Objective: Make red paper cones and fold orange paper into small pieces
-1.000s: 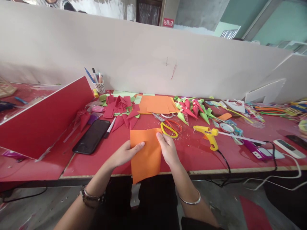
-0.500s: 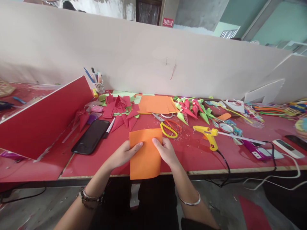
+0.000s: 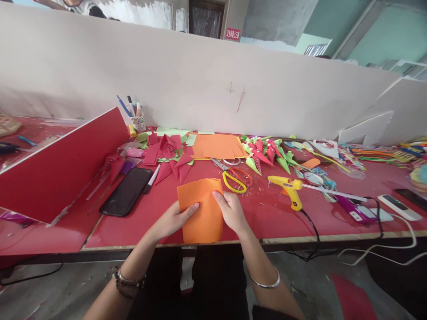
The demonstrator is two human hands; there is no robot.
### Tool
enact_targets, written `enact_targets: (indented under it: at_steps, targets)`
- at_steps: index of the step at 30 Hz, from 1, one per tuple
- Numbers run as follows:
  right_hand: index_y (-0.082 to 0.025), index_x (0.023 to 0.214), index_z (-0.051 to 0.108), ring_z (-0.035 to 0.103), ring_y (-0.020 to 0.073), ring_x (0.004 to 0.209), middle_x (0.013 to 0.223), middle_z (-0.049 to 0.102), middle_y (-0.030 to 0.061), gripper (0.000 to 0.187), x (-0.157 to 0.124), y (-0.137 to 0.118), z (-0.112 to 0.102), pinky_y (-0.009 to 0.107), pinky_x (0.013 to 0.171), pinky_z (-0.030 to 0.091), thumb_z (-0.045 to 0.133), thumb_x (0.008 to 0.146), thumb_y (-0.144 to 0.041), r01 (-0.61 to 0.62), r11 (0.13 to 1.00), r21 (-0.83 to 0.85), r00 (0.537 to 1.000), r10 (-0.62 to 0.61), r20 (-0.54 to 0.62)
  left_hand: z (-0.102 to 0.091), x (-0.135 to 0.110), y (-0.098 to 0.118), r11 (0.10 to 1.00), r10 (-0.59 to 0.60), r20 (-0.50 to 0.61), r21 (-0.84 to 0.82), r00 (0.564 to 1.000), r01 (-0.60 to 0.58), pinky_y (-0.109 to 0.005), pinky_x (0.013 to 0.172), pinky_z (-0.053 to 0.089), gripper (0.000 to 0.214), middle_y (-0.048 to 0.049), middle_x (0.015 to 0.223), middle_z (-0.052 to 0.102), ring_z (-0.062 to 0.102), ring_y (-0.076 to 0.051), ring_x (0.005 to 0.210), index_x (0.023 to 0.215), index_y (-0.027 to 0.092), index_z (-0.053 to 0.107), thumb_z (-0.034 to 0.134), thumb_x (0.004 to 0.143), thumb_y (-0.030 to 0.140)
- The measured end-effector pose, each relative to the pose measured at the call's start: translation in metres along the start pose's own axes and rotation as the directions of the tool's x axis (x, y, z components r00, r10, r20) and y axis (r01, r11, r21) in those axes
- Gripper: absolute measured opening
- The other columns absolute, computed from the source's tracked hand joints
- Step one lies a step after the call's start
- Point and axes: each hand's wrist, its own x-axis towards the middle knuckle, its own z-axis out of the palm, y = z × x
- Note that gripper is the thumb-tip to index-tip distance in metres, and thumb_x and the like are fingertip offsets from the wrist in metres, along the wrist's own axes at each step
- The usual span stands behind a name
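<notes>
An orange paper sheet point(image 3: 202, 211) lies at the near edge of the red table point(image 3: 267, 213), curling upward at its sides. My left hand point(image 3: 173, 218) grips its left edge, thumb on top. My right hand point(image 3: 230, 211) grips its right edge, thumb pressed on the sheet. Yellow-handled scissors point(image 3: 233, 180) lie just beyond my right hand. A yellow glue gun point(image 3: 288, 186) rests to the right.
A black phone point(image 3: 126, 190) and a pen lie at the left, beside a tilted red board point(image 3: 63, 164). Red folded papers point(image 3: 167, 149), an orange stack point(image 3: 216, 146), paper cones point(image 3: 267, 153) and a pen cup point(image 3: 137, 118) sit further back. Cables and devices crowd the right.
The orange sheet has been drawn up onto the table; its lower end no longer hangs over the edge. Both hands moved slightly inward and the sheet's sides now curl.
</notes>
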Motion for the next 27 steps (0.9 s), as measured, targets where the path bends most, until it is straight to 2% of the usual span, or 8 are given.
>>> enact_targets:
  at_steps: [4,7,13,16,19,21,24,27]
  targets:
    - [-0.02,0.056,0.026,0.025,0.0076,0.049,0.053,0.025,-0.0053,0.041,-0.003,0.003,0.0,0.023,0.046,0.019,0.038,0.085,-0.046,-0.025,0.998,0.062,1.0,0.024,0.018,-0.002,-0.002,0.001,1.0,-0.012,-0.016,0.014,1.0,0.012,-0.032,0.078,0.049,0.05,-0.008,0.102,0.064,0.058,-0.024,0.094,0.102,0.012,0.057,0.046,0.078,0.055]
    - [-0.02,0.057,0.026,0.025,0.008,0.049,0.054,0.025,-0.0054,0.04,-0.006,0.004,0.001,0.023,0.045,0.02,0.034,0.086,-0.047,-0.029,0.997,0.074,0.996,0.023,0.087,-0.004,-0.004,0.001,1.0,-0.021,-0.06,-0.002,0.998,0.021,-0.032,0.077,0.049,0.051,-0.0082,0.102,0.064,0.058,-0.024,0.093,0.103,0.012,0.055,0.046,0.078,0.055]
    - [-0.02,0.057,0.027,0.028,0.0082,0.05,0.054,0.029,-0.0048,0.039,-0.002,0.0,-0.003,0.023,0.047,0.02,0.033,0.087,-0.044,0.029,0.999,-0.021,0.983,-0.024,0.183,-0.013,-0.01,-0.006,1.0,-0.022,-0.038,-0.017,0.999,0.021,-0.033,0.08,0.048,0.049,-0.0092,0.107,0.062,0.057,-0.025,0.097,0.105,0.013,0.055,0.048,0.078,0.053]
    - [-0.019,0.056,0.027,0.03,0.0081,0.049,0.054,0.03,-0.0046,0.04,0.004,-0.004,-0.01,0.023,0.047,0.02,0.032,0.088,-0.044,0.076,0.993,-0.088,0.96,-0.049,0.276,-0.023,-0.013,-0.002,0.995,0.05,-0.029,0.093,0.998,-0.047,-0.033,0.081,0.048,0.046,-0.008,0.105,0.063,0.057,-0.024,0.096,0.107,0.014,0.057,0.049,0.079,0.049]
    - [-0.019,0.054,0.028,0.03,0.0077,0.048,0.051,0.031,-0.0051,0.043,0.011,-0.009,-0.018,0.023,0.047,0.018,0.033,0.087,-0.045,0.157,0.968,-0.193,0.908,-0.065,0.413,-0.036,-0.017,0.015,0.942,0.164,-0.101,0.313,0.981,-0.125,-0.029,0.08,0.046,0.045,-0.0043,0.095,0.066,0.059,-0.021,0.09,0.116,0.018,0.053,0.05,0.079,0.044]
    - [-0.018,0.051,0.031,0.03,0.0075,0.047,0.049,0.032,-0.0053,0.044,0.015,-0.014,-0.019,0.024,0.048,0.018,0.036,0.087,-0.042,0.262,0.926,-0.272,0.844,-0.083,0.53,-0.041,-0.019,0.029,0.871,0.244,-0.133,0.466,0.961,-0.157,-0.026,0.078,0.045,0.049,-0.002,0.089,0.066,0.06,-0.017,0.082,0.122,0.02,0.047,0.052,0.078,0.041]
    - [-0.017,0.05,0.041,0.031,0.0074,0.046,0.047,0.036,-0.0048,0.043,0.021,-0.02,-0.016,0.024,0.048,0.017,0.04,0.088,-0.037,0.421,0.838,-0.347,0.74,-0.096,0.666,-0.038,-0.021,0.044,0.729,0.272,-0.049,0.662,0.961,-0.173,-0.023,0.071,0.044,0.047,-0.0013,0.083,0.068,0.061,-0.016,0.074,0.118,0.024,0.052,0.056,0.075,0.041]
    - [-0.017,0.053,0.049,0.033,0.0078,0.047,0.048,0.042,-0.0036,0.038,0.027,-0.025,-0.013,0.023,0.048,0.018,0.044,0.086,-0.034,0.501,0.786,-0.363,0.685,-0.104,0.721,-0.029,-0.018,0.049,0.528,0.281,0.045,0.827,0.959,-0.194,-0.023,0.06,0.04,0.029,-0.0035,0.074,0.069,0.06,-0.017,0.065,0.097,0.024,0.066,0.054,0.076,0.04]
